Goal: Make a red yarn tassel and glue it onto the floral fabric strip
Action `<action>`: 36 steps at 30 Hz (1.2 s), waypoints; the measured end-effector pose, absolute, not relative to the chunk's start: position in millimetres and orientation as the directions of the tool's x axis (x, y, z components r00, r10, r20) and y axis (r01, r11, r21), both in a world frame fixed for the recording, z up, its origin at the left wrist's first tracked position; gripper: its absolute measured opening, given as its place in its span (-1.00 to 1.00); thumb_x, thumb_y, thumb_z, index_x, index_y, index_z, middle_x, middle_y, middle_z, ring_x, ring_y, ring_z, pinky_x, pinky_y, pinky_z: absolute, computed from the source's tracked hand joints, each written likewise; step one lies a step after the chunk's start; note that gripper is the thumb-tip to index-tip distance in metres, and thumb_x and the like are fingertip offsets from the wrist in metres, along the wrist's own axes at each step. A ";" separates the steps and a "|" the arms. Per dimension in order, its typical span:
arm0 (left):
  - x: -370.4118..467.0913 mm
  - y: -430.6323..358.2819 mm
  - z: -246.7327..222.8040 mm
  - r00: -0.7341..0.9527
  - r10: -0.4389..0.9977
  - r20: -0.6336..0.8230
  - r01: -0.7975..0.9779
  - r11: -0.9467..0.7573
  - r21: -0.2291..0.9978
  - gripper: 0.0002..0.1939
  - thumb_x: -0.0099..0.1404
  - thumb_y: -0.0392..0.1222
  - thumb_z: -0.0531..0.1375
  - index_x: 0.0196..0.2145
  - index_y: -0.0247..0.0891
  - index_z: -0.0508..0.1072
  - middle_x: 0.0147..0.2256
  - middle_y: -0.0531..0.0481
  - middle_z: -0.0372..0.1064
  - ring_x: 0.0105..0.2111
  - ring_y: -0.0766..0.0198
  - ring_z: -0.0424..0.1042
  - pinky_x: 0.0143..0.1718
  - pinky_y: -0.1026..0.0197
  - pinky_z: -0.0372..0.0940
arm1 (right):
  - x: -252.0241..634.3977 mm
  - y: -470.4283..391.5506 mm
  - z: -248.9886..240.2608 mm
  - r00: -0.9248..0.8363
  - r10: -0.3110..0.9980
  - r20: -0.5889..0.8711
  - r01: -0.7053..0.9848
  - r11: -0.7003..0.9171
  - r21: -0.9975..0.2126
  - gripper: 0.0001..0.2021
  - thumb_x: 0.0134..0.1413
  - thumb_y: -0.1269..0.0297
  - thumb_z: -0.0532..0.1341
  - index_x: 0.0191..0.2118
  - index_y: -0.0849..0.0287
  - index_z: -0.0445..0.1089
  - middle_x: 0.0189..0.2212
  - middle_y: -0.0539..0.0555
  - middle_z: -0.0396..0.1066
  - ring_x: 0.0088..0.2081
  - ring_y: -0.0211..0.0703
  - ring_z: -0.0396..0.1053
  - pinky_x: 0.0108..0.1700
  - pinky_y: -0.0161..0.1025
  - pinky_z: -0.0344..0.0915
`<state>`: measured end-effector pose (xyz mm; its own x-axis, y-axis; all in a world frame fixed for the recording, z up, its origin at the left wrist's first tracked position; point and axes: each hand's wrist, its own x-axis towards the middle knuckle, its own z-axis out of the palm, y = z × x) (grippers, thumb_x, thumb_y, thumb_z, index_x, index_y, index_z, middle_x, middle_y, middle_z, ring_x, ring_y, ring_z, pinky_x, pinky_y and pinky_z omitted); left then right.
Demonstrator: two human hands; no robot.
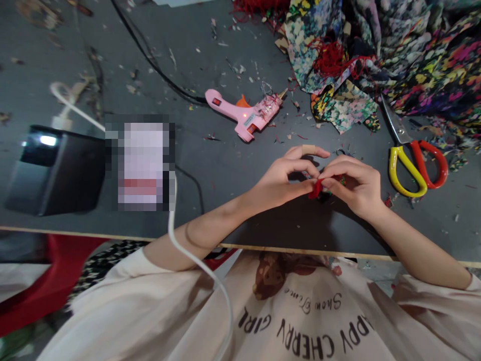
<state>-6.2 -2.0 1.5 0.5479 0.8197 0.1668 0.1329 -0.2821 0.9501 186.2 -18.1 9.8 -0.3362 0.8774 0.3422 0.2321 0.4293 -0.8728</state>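
Both hands meet above the grey table near its front edge. My left hand point(287, 175) pinches the left side of a small red piece point(316, 188), with a band of tape round one of its fingers. From the right, my right hand point(351, 183) closes its thumb and fingertips on the same piece. A bit of dark, patterned material shows beside the red, partly covered by the fingers. The pink glue gun point(250, 115) lies beyond my left hand, and scissors point(408, 155) with yellow and red handles lie to the right of my right hand.
Floral fabric point(424, 55) with red threads point(330, 60) is heaped at the back right. At the left stand a dark box-like device point(60, 170) and a blurred-out phone-like object point(141, 165). A white cable point(199, 260) crosses my left forearm. Scraps litter the table point(233, 215).
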 end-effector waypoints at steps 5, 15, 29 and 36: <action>-6.5 -6.8 5.2 0.397 0.874 0.279 0.264 -0.400 0.878 -0.69 0.39 0.09 0.07 -0.26 -0.19 0.44 0.07 -0.14 0.36 0.10 0.17 0.34 0.13 0.04 0.29 | 184.0 -19.2 10.2 -0.266 0.918 0.293 0.267 0.363 -0.893 -0.91 0.13 0.29 0.25 -0.38 0.11 0.48 -0.47 -0.01 0.45 -0.42 -0.27 0.34 -0.35 -0.27 0.28; -4.8 -5.7 -4.9 0.460 0.798 0.390 0.464 -0.590 0.661 -0.82 0.36 -0.03 0.12 -0.30 -0.14 0.43 0.12 -0.10 0.33 0.12 0.16 0.32 0.30 -0.13 0.04 | 176.7 -18.9 10.8 -0.194 0.980 0.049 0.202 0.089 -0.975 -0.79 0.05 0.13 0.30 -0.46 0.16 0.43 -0.57 -0.06 0.36 -0.53 -0.35 0.24 -0.48 -0.35 0.18; -6.0 -7.8 2.4 0.483 0.807 0.341 0.447 -0.561 0.697 -0.81 0.41 -0.08 0.00 -0.30 -0.17 0.32 0.14 -0.14 0.29 0.16 0.15 0.27 0.30 -0.13 0.05 | 179.3 -14.5 5.9 -0.319 0.913 -0.255 -0.104 -0.302 -0.948 -0.74 -0.08 0.11 0.39 -0.47 0.20 0.43 -0.63 -0.12 0.30 -0.64 -0.45 0.15 -0.60 -0.43 0.09; -4.0 -14.0 -1.2 0.338 0.744 0.577 0.473 -0.664 0.579 -0.84 0.35 -0.01 0.14 -0.32 -0.07 0.44 0.20 0.00 0.23 0.19 0.09 0.27 0.38 -0.19 -0.16 | 174.5 -18.2 7.4 -0.113 0.960 -0.257 -0.184 -0.274 -0.944 -0.74 -0.13 0.12 0.41 -0.48 0.19 0.42 -0.70 -0.15 0.26 -0.69 -0.48 0.10 -0.65 -0.45 0.01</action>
